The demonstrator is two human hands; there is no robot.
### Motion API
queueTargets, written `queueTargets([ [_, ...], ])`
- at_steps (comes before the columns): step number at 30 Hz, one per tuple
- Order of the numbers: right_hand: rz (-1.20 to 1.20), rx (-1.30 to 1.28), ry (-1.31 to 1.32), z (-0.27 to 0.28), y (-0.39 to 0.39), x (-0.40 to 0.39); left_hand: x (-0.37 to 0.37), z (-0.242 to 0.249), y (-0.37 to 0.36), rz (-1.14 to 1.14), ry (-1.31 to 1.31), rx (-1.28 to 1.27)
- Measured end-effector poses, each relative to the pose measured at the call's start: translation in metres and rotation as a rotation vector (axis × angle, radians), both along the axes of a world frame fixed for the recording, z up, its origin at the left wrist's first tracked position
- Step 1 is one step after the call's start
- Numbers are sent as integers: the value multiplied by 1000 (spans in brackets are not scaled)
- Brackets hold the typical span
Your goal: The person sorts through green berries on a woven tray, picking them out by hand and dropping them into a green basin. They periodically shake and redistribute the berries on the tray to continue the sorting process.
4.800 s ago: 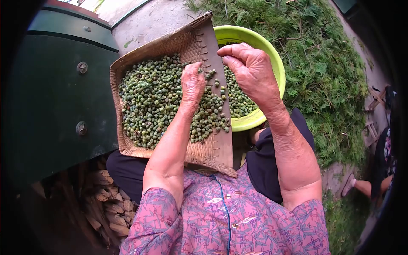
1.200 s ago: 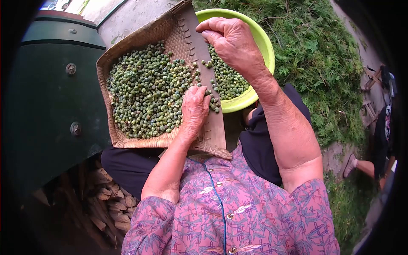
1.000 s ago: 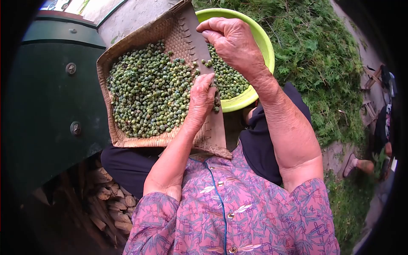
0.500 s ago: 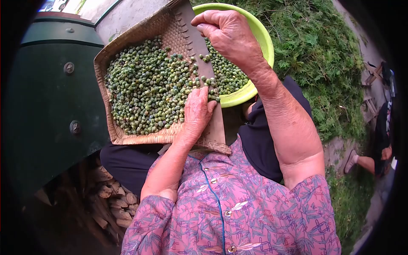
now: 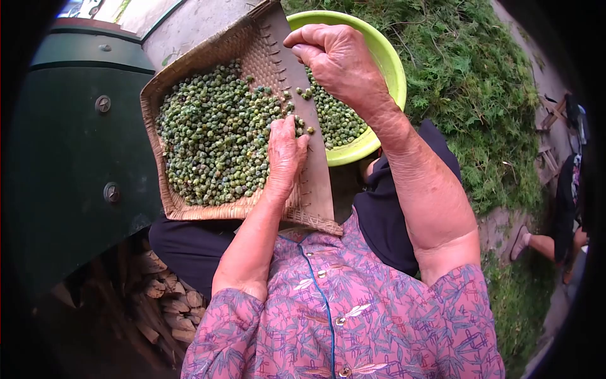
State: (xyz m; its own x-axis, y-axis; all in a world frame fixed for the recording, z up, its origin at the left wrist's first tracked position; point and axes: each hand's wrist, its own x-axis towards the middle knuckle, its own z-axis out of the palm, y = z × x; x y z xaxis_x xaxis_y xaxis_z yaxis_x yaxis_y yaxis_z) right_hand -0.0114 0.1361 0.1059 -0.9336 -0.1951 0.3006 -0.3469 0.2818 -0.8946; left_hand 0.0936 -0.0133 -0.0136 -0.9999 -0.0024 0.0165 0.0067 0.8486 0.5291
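Note:
A woven winnowing tray [image 5: 208, 211] lies tilted over my lap, with a flat wooden strip [image 5: 319, 170] along its right side. Inside is a heap of small round green fruits [image 5: 211, 132]. My left hand [image 5: 287, 155] rests at the heap's right edge, fingers stretched out beside a few fruits on the strip; its fingertips are partly hidden. Over the tray's upper right edge and a lime-green basin [image 5: 394, 60], my right hand [image 5: 341, 60] is closed, thumb and fingers drawn together. Whatever it may hold is hidden. More of the fruits [image 5: 338, 117] lie in the basin.
A dark green metal door or panel [image 5: 69, 151] stands at the left, above split firewood [image 5: 173, 303]. Cut green foliage [image 5: 467, 95] covers the ground on the right. Another person's leg and shoe [image 5: 521, 243] show at the far right.
My left hand has shifted slightly left and up, off the wooden strip's lower part toward the heap. Fewer fruits lie on the strip. My right hand has lowered slightly, staying closed.

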Motion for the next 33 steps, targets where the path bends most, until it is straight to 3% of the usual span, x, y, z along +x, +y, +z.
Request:
queueTargets([
  [4, 9, -11, -35, 0, 0, 0, -10, -8, 9, -88, 64, 101],
  [5, 10, -11, -31, 0, 0, 0, -15, -12, 11, -69, -39, 285],
  [8, 2, 15, -7, 0, 2, -1, -24, -11, 20, 6, 69, 470],
  [10, -27, 20, 32, 1, 1, 0, -37, -11, 11, 32, 251, 159],
  [12, -5, -8, 22, 2, 0, 1, -51, -8, 7, 69, 145, -45],
  [15, 33, 17, 35, -2, -6, 3, -74, 9, 14, 44, -172, -68],
  [16, 41, 28, 38, -4, -8, 3, -75, 12, 17, 4, -121, -81],
  [18, 22, 30, 35, -8, -10, 5, -77, 21, 29, 7, 41, 240],
  [26, -15, -6, 24, -14, -8, 5, -73, -2, 43, 77, -40, 417],
  [28, -15, 15, 33, -17, -8, 7, -77, 1, 43, -26, 106, 670],
  [29, -6, 26, 42, -19, -9, 8, -66, 4, 39, 18, 80, 433],
  [32, 9, 87, 20, -28, -6, 13, -51, 20, 13, -152, 97, 472],
  [33, 8, 113, -12, -28, -5, 16, -45, 27, 5, -108, 86, 491],
])
